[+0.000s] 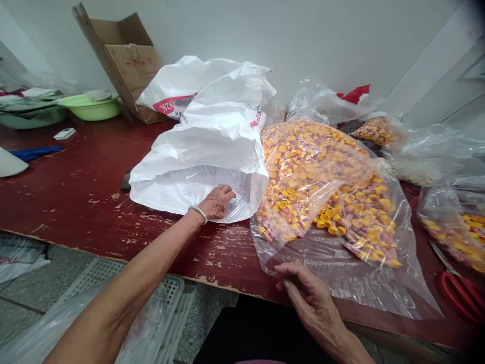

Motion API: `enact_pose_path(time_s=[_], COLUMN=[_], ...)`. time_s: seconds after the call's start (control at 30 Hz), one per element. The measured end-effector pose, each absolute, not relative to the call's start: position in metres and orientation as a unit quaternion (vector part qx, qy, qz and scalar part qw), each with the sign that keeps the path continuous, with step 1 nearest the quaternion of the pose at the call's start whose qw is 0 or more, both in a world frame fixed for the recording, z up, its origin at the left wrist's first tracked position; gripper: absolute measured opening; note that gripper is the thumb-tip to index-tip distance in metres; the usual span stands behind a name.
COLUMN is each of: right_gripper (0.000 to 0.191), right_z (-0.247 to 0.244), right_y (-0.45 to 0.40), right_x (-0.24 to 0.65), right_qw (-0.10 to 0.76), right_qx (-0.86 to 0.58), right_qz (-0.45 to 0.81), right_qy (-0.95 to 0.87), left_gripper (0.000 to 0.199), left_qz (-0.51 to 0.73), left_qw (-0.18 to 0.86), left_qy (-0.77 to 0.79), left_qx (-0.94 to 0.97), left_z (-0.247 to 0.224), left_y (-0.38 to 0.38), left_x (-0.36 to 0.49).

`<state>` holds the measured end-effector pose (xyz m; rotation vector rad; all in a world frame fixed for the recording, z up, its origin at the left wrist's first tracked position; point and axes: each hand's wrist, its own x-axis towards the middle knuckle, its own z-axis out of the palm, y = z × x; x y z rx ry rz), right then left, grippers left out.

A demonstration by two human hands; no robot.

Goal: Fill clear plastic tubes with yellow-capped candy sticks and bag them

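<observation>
Left hand (216,202): fingers curled on clear liner (212,191) in white sack (197,139), grip unclear. Right hand (312,308): fingers half-closed at loose film of cap bag (314,182), hold unclear; bag on desk (94,202).

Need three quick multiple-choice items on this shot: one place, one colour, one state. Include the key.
1. Where are the red-handled scissors?
A. In the green basin
B. On the table at the far right, beside a bag of caps
C. On the floor

2. What colour are the beads of the bracelet on the left wrist?
A. White
B. Red
C. Blue

3. What is the right hand doing?
A. Gripping the scissors
B. Lying inside the white sack
C. Touching the loose plastic of the bag of yellow caps

1: B, they lie on the dark red table at the right edge of the view, next to a clear bag of caps.
2: A, white beads circle the wrist just behind the left hand.
3: C, its fingers are on the bag's empty end, while the left hand is at the mouth of the white sack.
</observation>
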<state>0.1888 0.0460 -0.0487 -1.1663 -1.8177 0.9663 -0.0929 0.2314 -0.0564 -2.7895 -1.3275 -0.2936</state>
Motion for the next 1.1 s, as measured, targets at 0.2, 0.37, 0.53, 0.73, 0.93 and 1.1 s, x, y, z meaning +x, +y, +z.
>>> enact_pose_path(time_s=[0.2,0.37,0.53,0.73,0.93,1.1], right_gripper=[0.017,0.018,0.017,0.024,0.061,0.099], right_z=[-0.056,-0.058,-0.055,-0.048,-0.026,-0.025], right_y=[0.038,0.038,0.041,0.065,0.092,0.097], right_x=[0.188,0.187,0.180,0.153,0.124,0.116], right_qw=[0.354,0.354,0.355,0.404,0.424,0.324], right_qx=[-0.447,-0.443,-0.442,-0.432,-0.370,-0.268], right_qz=[0.419,0.433,0.453,0.413,0.250,0.190], right_qy=[-0.706,-0.701,-0.688,-0.692,-0.788,-0.887], left_gripper=[0.053,0.055,0.061,0.060,0.063,0.058], left_qz=[-0.081,-0.120,-0.157,-0.300,-0.515,-0.545], left_qw=[-0.021,-0.038,-0.036,-0.147,-0.512,-0.650], left_qy=[-0.434,-0.498,-0.532,-0.593,-0.475,-0.373], left_qx=[-0.897,-0.858,-0.831,-0.733,-0.496,-0.375], left_z=[-0.053,-0.059,-0.062,-0.049,-0.036,-0.041], left_y=[0.226,0.221,0.211,0.187,0.111,0.064], left_x=[-0.093,-0.092,-0.091,-0.100,-0.077,-0.045])
